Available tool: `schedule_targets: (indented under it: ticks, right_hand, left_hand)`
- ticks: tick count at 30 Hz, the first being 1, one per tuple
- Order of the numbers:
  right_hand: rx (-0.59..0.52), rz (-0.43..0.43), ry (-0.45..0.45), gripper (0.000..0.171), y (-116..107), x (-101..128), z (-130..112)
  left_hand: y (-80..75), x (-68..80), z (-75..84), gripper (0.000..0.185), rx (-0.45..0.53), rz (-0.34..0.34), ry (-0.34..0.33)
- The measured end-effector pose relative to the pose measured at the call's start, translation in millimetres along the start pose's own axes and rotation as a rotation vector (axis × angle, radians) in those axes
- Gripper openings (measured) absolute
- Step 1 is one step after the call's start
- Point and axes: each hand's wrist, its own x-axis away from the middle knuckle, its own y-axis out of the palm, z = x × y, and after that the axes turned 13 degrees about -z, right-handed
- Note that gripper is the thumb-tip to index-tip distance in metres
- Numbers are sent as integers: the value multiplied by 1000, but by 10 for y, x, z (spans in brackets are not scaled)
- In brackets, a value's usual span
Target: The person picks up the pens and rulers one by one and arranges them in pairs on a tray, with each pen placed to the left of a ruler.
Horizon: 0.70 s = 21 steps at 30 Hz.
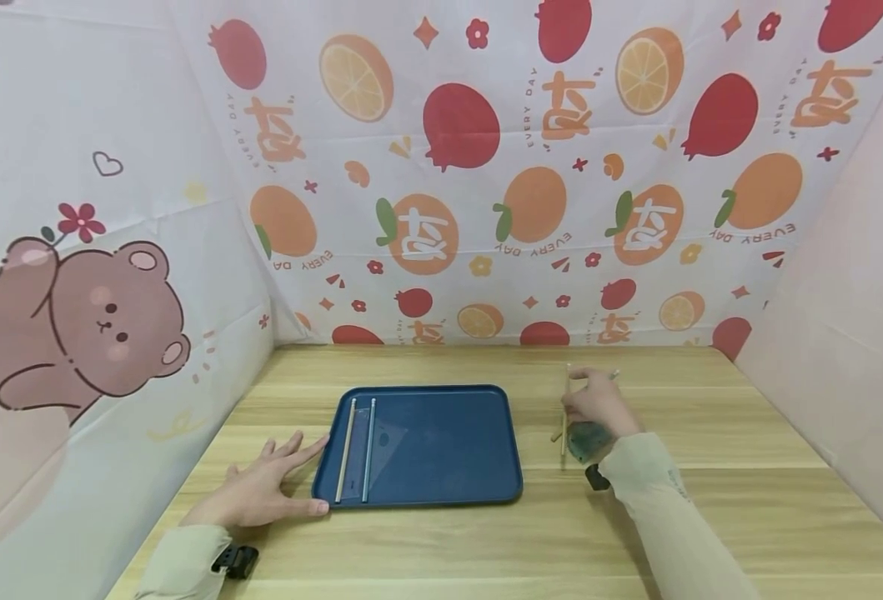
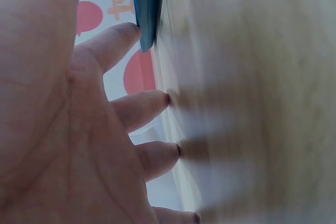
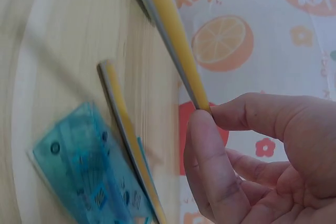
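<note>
Seen from above, over a pale wooden tabletop (image 1: 711, 517) closed in by cloth printed with oranges, red fruit and a brown bear

Left hand (image 1: 264, 487) lying flat on the wood, fingers (image 2: 137, 109) straight and spread, gripping nothing; forefinger and thumb touching the left edge of a dark blue rectangular plastic tray (image 1: 441, 442) near its front left corner

In the tray, along its left side: two thin pale wooden sticks (image 1: 357, 450) lying side by side, running front to back, with a clear plastic set square (image 1: 384, 442) just beside them on the right

Right hand (image 1: 599, 408) well to the right of the tray, above the wood, fingers curled, pinching the end of a thin yellow wooden stick (image 3: 173, 35) between thumb tip and forefinger tip; that stick raised off the table and slanting away from the hand

Below it, on the table: a second thin yellow stick (image 3: 126, 129) lying partly across a translucent blue-green plastic protractor (image 3: 86, 177); both close under the right hand, partly hidden by it from above

Both forearms in pale green sleeves (image 1: 666, 517), each with a dark strap at the wrist

Wrist pictures blurred, so finer detail hard to tell
</note>
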Motion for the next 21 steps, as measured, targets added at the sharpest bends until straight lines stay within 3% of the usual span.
schedule_targets:
  ticks: [21]
  right_hand:
    - [28,-40,-53,61,292,11,-176]
  left_hand:
    - [15,12,-6,107,0,9,3]
